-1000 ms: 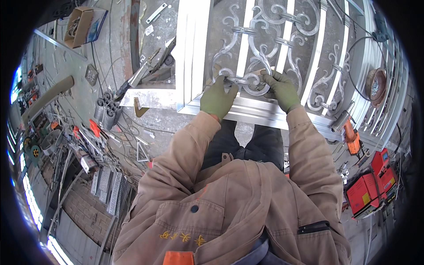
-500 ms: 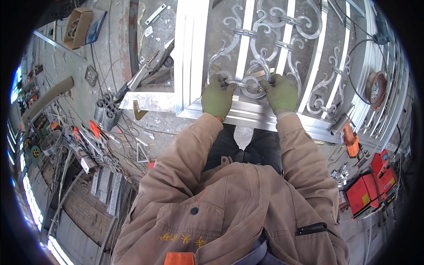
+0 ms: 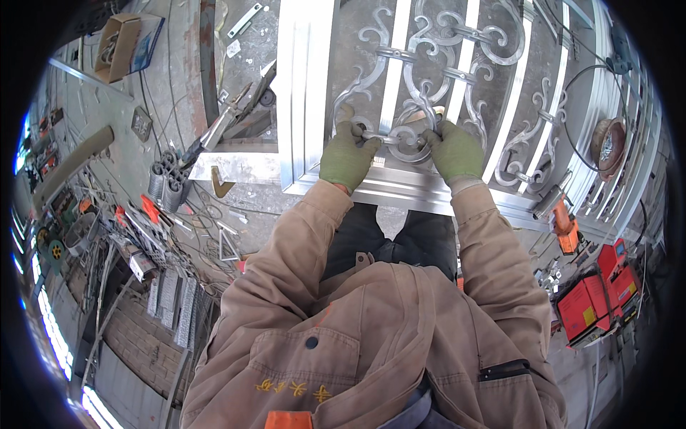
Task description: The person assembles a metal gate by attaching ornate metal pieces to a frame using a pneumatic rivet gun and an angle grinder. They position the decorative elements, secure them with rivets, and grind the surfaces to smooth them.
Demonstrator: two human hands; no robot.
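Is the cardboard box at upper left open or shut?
Open: the cardboard box has its mouth uncovered, with curved pieces visible inside. How full it is, I cannot tell.

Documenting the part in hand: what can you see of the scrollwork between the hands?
The scrollwork is silver-grey and looks like metal: slender, curving pieces with curled ends and banded collars. It lies among pale bars inside the frame, reaching near its lower edge. The left hand grips its lower left end, the right hand its lower right; the parts under the gloves are hidden.
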